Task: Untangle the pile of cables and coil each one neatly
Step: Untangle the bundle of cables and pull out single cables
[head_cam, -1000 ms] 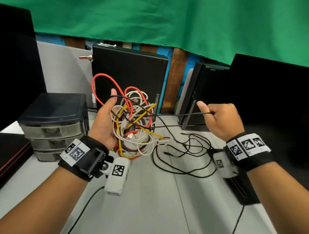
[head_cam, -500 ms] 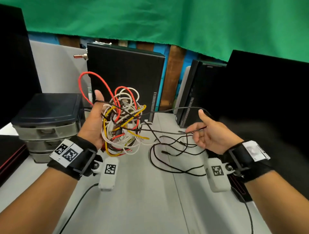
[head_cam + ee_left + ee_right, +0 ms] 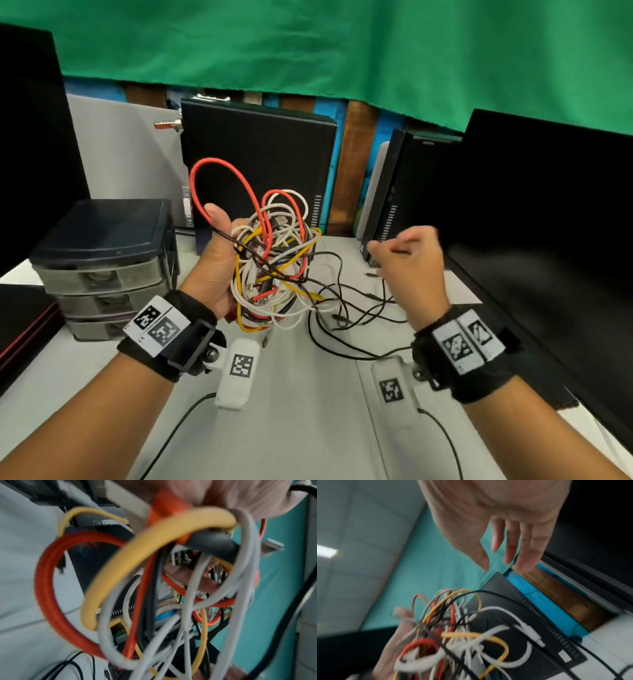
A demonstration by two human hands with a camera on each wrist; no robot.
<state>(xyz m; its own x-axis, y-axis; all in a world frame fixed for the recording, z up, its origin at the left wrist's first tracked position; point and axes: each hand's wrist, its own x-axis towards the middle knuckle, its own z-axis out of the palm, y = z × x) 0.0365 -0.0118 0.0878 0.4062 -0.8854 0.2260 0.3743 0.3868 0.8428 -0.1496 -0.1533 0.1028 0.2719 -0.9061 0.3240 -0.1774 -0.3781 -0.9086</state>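
My left hand point(image 3: 227, 255) grips a tangle of cables point(image 3: 274, 267) held upright above the table, thumb up beside a tall red loop point(image 3: 219, 181). The bundle mixes red, yellow, white and black cords. Up close, the tangle of cables point(image 3: 154, 588) fills the left wrist view, with a finger point(image 3: 180, 573) showing behind the cords. A thin black cable point(image 3: 346, 308) trails from the bundle onto the grey table point(image 3: 301, 411). My right hand point(image 3: 407, 263) hovers right of the bundle. In the right wrist view the right hand point(image 3: 505, 540) has relaxed, spread fingers with nothing in them, above the tangle point(image 3: 453, 635).
A dark-lidded drawer unit point(image 3: 102, 253) stands at the left, with a laptop edge point(image 3: 24, 325) beside it. Two black computer cases point(image 3: 260, 164) point(image 3: 404, 192) stand at the back. A black monitor point(image 3: 548, 240) borders the right side. Green cloth hangs behind.
My right hand has let go of the thin black cable and turned its back to the head camera. The black cable now hangs slack onto the table. My left hand still holds the bundle.
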